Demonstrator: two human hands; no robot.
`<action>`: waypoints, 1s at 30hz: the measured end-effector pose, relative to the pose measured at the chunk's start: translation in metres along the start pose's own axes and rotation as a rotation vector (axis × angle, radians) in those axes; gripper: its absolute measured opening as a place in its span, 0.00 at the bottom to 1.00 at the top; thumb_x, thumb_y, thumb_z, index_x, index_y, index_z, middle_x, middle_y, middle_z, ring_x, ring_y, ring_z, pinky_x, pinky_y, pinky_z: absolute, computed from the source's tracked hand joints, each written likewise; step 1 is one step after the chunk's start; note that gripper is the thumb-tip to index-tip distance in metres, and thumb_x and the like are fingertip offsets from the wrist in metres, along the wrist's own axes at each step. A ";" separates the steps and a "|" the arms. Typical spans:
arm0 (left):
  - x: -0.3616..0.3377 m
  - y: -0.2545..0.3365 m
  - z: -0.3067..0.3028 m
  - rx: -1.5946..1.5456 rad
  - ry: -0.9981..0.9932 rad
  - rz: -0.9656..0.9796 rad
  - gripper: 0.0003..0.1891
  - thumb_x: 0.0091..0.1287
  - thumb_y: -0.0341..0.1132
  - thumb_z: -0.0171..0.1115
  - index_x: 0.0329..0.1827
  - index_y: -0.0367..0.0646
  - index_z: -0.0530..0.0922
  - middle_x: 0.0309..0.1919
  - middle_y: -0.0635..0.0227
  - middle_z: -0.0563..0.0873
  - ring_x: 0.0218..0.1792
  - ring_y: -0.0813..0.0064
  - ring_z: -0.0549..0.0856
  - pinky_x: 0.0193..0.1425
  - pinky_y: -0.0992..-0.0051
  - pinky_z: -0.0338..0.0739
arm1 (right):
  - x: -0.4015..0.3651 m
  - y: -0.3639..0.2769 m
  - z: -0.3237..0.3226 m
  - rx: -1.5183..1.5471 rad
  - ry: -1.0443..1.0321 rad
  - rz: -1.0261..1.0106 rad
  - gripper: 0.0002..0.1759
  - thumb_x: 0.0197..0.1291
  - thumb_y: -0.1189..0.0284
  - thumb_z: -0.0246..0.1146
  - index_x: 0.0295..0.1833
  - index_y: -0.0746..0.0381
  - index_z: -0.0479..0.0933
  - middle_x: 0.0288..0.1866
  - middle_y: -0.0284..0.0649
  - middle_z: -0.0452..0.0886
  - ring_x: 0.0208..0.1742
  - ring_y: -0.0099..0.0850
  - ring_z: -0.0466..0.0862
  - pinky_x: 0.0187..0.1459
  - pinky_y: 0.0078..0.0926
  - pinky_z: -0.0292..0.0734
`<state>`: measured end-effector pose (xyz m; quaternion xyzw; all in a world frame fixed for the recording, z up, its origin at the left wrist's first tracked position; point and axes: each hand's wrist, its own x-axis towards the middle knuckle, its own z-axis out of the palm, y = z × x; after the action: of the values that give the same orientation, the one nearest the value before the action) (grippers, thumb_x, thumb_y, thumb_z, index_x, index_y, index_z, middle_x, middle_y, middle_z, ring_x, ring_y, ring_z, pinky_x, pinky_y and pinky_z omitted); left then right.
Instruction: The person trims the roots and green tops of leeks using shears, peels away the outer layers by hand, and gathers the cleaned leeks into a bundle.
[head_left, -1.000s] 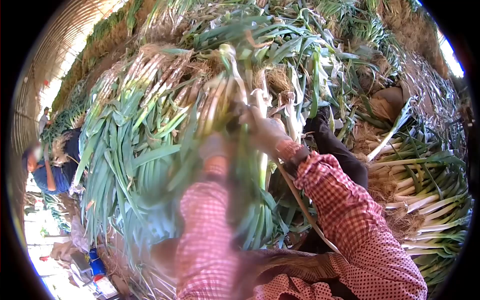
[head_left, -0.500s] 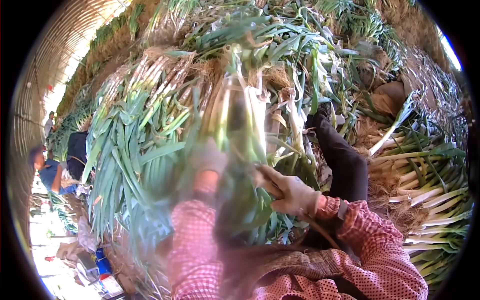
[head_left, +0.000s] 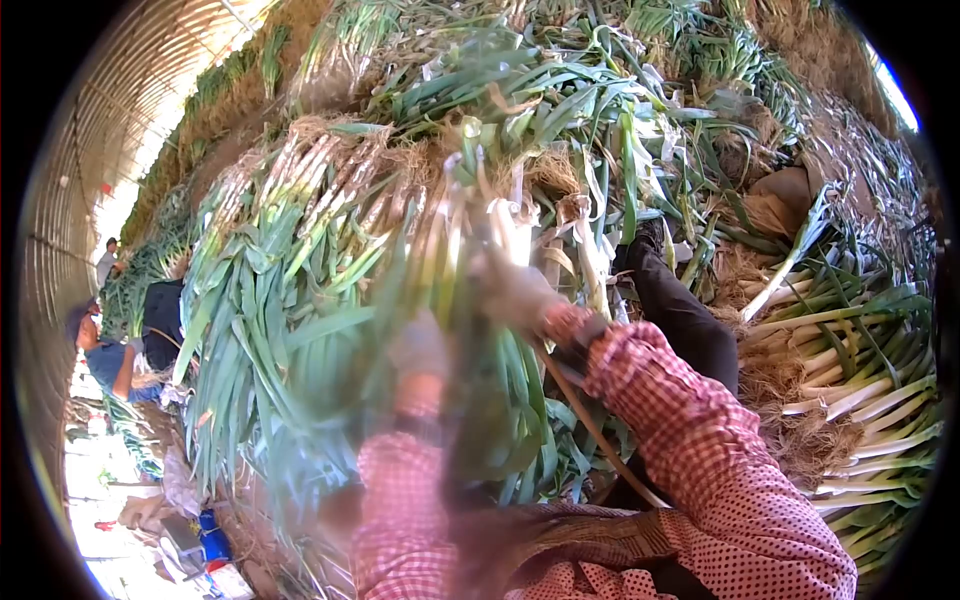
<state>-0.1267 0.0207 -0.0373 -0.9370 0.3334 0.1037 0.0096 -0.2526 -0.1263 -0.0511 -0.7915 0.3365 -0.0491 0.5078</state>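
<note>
A bundle of leeks [head_left: 440, 235] lies in front of me, with pale stems and roots away from me and green leaves toward me. My left hand [head_left: 418, 345], in a pale glove, is closed around the leeks at the lower stems; its outline is blurred. To its right, my gloved right hand [head_left: 515, 290] is over the white stems at the bundle's right side, smeared by motion. A thin brown cord [head_left: 590, 425] runs from under the right hand down to my lap. The fingertips of the right hand are hard to make out.
More leeks [head_left: 275, 260] are heaped to the left, and a row of trimmed-looking leeks [head_left: 860, 400] lies at right. My dark-trousered leg [head_left: 680, 320] stretches out beside the bundle. Another person [head_left: 110, 360] sits at far left, near a blue object [head_left: 213, 535].
My right hand has moved up and left onto the stems, and the brown cord has shifted with it. My left hand has dropped slightly, still at the leeks.
</note>
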 end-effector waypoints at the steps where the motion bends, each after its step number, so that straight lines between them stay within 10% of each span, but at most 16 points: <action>1: -0.003 0.001 -0.002 -0.011 -0.016 0.012 0.27 0.57 0.49 0.73 0.53 0.40 0.81 0.48 0.48 0.89 0.53 0.48 0.88 0.59 0.57 0.81 | 0.011 -0.001 -0.002 0.013 0.047 0.012 0.39 0.55 0.69 0.63 0.73 0.67 0.61 0.52 0.62 0.84 0.57 0.57 0.84 0.59 0.48 0.79; 10: -0.032 -0.004 0.001 -0.138 -0.274 0.247 0.25 0.58 0.49 0.69 0.53 0.43 0.80 0.46 0.47 0.88 0.51 0.42 0.86 0.58 0.53 0.79 | 0.001 0.040 0.019 -0.097 -0.072 -0.295 0.49 0.52 0.68 0.65 0.81 0.64 0.55 0.56 0.59 0.83 0.59 0.56 0.83 0.61 0.44 0.79; 14: -0.042 -0.002 0.015 -0.135 -0.286 0.462 0.25 0.58 0.52 0.65 0.51 0.44 0.77 0.44 0.50 0.88 0.50 0.44 0.86 0.56 0.52 0.79 | -0.002 -0.010 -0.003 -0.167 -0.081 0.010 0.48 0.54 0.68 0.64 0.80 0.67 0.53 0.55 0.62 0.83 0.59 0.58 0.83 0.61 0.46 0.78; 17: -0.053 -0.002 0.019 -0.163 -0.326 0.467 0.25 0.58 0.52 0.65 0.52 0.44 0.78 0.43 0.50 0.88 0.49 0.45 0.86 0.56 0.52 0.79 | 0.087 0.041 0.031 -0.279 0.038 -0.185 0.39 0.56 0.69 0.63 0.73 0.65 0.61 0.57 0.64 0.80 0.59 0.55 0.83 0.57 0.46 0.81; 22: -0.055 -0.022 0.021 -0.344 -0.261 0.348 0.18 0.66 0.51 0.67 0.45 0.45 0.81 0.37 0.51 0.87 0.41 0.45 0.86 0.48 0.52 0.79 | 0.046 -0.030 -0.016 -0.018 0.086 0.021 0.37 0.56 0.72 0.63 0.73 0.65 0.62 0.48 0.58 0.84 0.50 0.53 0.86 0.52 0.46 0.82; 25: -0.021 -0.074 0.041 -0.165 0.542 0.258 0.10 0.71 0.41 0.61 0.41 0.43 0.79 0.35 0.50 0.86 0.39 0.46 0.86 0.45 0.51 0.79 | -0.004 -0.008 0.001 -0.052 -0.032 -0.094 0.47 0.55 0.71 0.65 0.81 0.58 0.55 0.49 0.56 0.85 0.50 0.51 0.87 0.50 0.45 0.82; 30: 0.014 -0.122 0.050 -0.143 0.364 -0.110 0.16 0.69 0.47 0.61 0.44 0.42 0.83 0.41 0.47 0.88 0.45 0.44 0.87 0.51 0.53 0.80 | -0.095 -0.037 0.030 -0.022 -0.394 -0.152 0.49 0.55 0.72 0.64 0.82 0.58 0.52 0.51 0.55 0.85 0.51 0.51 0.87 0.51 0.43 0.82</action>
<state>-0.0489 0.1113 -0.0950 -0.9554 0.2699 -0.0445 -0.1116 -0.2954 -0.0379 -0.0096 -0.8144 0.1706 0.0721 0.5500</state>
